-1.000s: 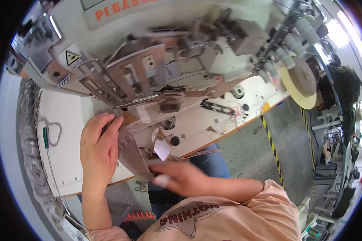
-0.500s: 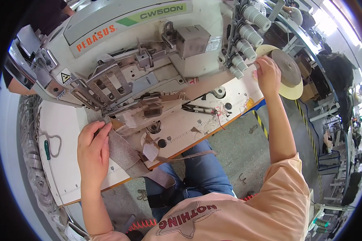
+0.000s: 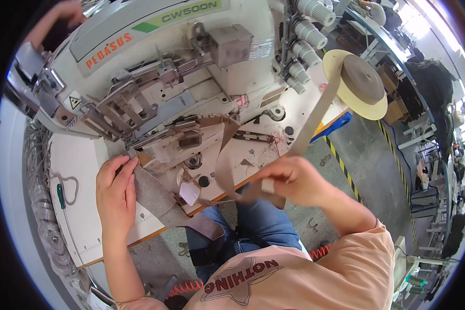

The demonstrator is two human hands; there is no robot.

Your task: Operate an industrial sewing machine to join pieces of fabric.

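fabric [image 3: 152,194]: grey-brown knit piece, lying flat on the table just in front of the sewing machine [image 3: 181,67], its lower end hanging over the table edge; left hand [image 3: 116,194] presses on it.
tape [image 3: 315,111]: flat beige strip, running from the reel [image 3: 359,82] right of the machine down to the right hand [image 3: 294,178], which pinches it, then looping back toward the machine's foot.

Peach printed T-shirt [image 3: 294,274], blue jeans [image 3: 258,225]

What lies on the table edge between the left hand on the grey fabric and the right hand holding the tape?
In the head view, between the left hand and right hand lies a small white tag beside the grey fabric.
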